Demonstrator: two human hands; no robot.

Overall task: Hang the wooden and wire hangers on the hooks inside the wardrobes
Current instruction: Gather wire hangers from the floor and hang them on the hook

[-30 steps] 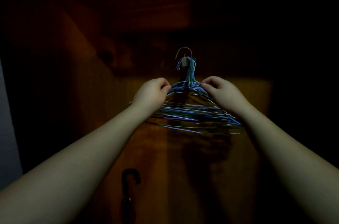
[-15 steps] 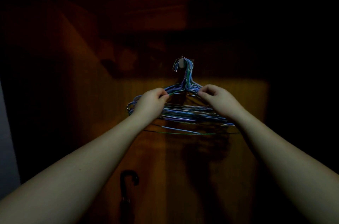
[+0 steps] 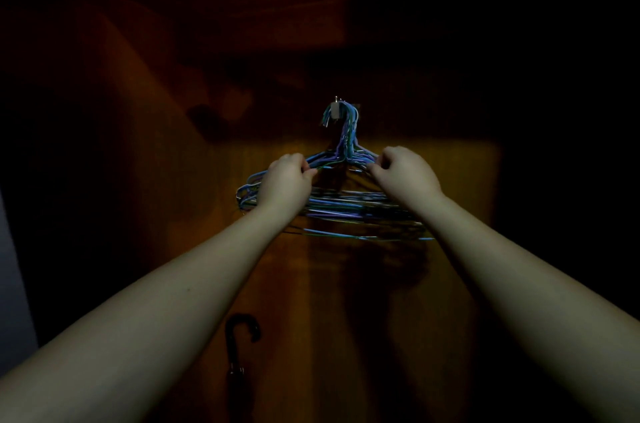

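- A thick bundle of wire hangers [image 3: 346, 206], blue, purple and green, hangs flat against the wooden back panel [image 3: 450, 173] of a dim wardrobe
- Their bunched hook ends loop over a small metal hook [image 3: 335, 110] fixed to the panel, above and between the two hands
- The left hand [image 3: 285, 185] has its fingers curled round the left sloping shoulder of the bundle, thumb and fingertips pinching the wires near the neck
- The right hand [image 3: 403, 173] grips the right shoulder the same way, fingers curled over the wires, close to the neck
- The bottom bars of the hangers fan out below both wrists, the lowest ones sagging apart from the rest
- A dark curved umbrella handle [image 3: 240, 332] stands low in the wardrobe, well below the left forearm
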